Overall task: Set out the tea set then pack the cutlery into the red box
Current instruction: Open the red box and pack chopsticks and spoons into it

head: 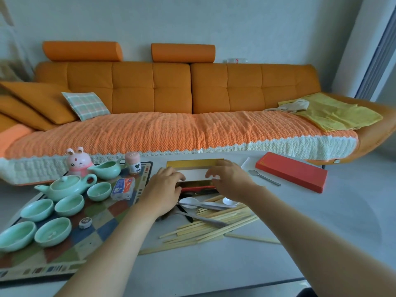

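on the pale grey table [321, 221], in front of the orange sofa [171, 93]: the person's left hand [165, 189] and right hand [229, 181] both rest on a white card insert [196, 174] lying in the open gold-lined red box [192, 163]. fingers [177, 175] are spread flat, pressing down, not clamped around anything. the flat red box lid [291, 171] lies to the right, a metal spoon [263, 177] just beside it. near the wrists: a loose heap of pale wooden chopsticks [214, 228], with white plastic spoons [192, 202] on top. on the left, a patchwork mat [96, 230] carries the celadon-green teapot [66, 186], the matching pitcher [106, 168] and five small green cups [52, 231].
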Available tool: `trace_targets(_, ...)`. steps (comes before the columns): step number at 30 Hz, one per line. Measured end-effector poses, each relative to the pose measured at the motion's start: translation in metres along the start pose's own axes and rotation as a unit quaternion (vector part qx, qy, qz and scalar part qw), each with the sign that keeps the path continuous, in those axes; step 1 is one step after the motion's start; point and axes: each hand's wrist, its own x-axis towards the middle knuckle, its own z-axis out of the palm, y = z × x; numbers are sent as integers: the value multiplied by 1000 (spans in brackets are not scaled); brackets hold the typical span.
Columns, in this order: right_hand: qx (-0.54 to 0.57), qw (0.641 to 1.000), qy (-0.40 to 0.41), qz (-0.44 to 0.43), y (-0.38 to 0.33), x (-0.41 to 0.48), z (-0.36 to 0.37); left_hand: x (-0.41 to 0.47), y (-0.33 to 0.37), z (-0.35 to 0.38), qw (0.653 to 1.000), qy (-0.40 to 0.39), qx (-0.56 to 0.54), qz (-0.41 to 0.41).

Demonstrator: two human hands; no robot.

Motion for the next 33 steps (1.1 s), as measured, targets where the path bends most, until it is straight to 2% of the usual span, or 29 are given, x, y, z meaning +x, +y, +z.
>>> trace_targets(2,-22,999,-43,-17,-15,1,-3,-1,3,-1,1000,11,-2,9)
trace_targets(5,-106,987,-121,-20,-30,3,3,-5,6,0,998,-55,-16,2)
trace_targets(8,-169,976,-133,-20,-33,7,12,-7,6,2,996,-92,-5,-1)
trace_targets(12,-196,972,-125,-21,-36,14,18,-6,7,1,996,-90,-11,-8)
trace_targets(14,-177,977,-120,-22,-36,16,18,-6,7,0,996,-83,-21,-19)
trace_targets(17,-94,988,-118,-10,-34,17,12,-2,5,-3,992,-63,-96,-57)
trace_targets(21,61,994,-87,14,-24,20,2,6,0,-9,966,-14,-230,-115)
trace_targets(25,162,985,-30,44,-15,30,-1,16,-7,-11,944,54,-287,-156)
trace_targets(27,162,985,-9,58,-11,37,2,18,-11,-6,947,85,-263,-167)
trace_targets(30,131,986,-22,99,0,47,14,17,-21,4,977,112,-138,-119)
trace_targets(33,107,984,-74,119,5,55,32,14,-22,11,993,39,-76,-82)
